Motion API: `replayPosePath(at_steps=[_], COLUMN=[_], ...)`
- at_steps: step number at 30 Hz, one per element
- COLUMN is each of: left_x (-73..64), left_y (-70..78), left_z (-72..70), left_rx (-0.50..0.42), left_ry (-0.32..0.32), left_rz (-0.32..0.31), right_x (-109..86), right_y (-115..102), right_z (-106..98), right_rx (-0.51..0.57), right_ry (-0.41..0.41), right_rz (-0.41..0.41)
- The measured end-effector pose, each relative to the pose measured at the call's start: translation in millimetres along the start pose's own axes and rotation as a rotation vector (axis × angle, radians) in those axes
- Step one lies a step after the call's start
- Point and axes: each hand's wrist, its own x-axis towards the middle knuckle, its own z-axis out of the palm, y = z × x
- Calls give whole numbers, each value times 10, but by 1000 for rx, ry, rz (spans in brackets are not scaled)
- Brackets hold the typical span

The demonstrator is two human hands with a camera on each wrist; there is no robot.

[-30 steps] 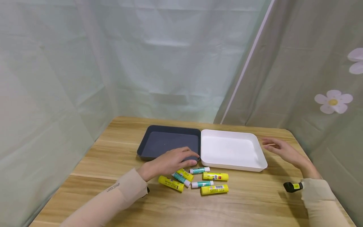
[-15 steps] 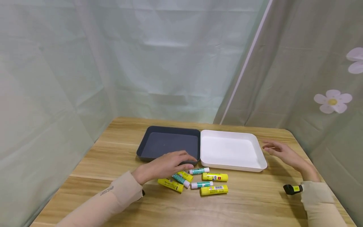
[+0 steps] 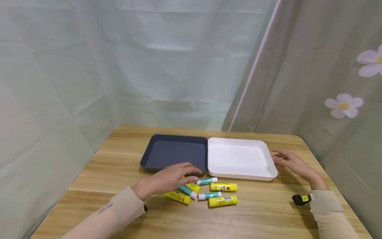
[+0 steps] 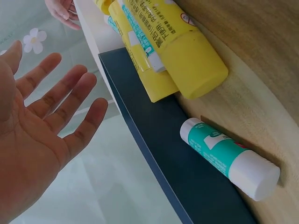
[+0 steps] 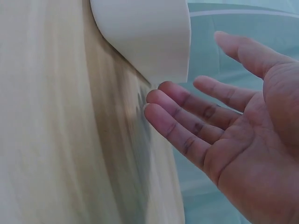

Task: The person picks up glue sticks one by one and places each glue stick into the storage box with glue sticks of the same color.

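Observation:
My left hand hovers palm down over the near edge of the dark tray, above a loose group of glue sticks. In the left wrist view that hand has spread, relaxed fingers and holds nothing. Several yellow glue sticks and smaller teal-and-white glue sticks lie in front of the trays; the left hand partly hides some. One teal glue stick lies apart in the left wrist view. Beside the right wall of the white tray, my right hand hangs with loose fingers, holding nothing.
Both trays stand side by side on a wooden table, with nothing visible inside them. Pale curtains enclose the table behind and at the sides. A black wrist strap piece shows by the right sleeve.
The left hand has drawn slightly back and left from the dark tray's corner. The right hand has come a little nearer the white tray. The head view has shifted slightly; trays and glue sticks stay put.

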Motion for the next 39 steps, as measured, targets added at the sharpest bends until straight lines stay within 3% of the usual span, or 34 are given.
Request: replayPosePath(at_steps=[13,23,39], left_x=[9,-50,-150], left_y=[-27,-19,-47], left_z=[19,-4,56], left_rx=[12,12,-28], left_ry=[1,-23,-33], left_rz=[12,-12,-35], right_x=[35,39,55], right_y=[22,51,60], right_z=[58,94,121], right_rx=[79,121,92], right_ry=[-6,-17,-24], right_rz=[87,96,166])
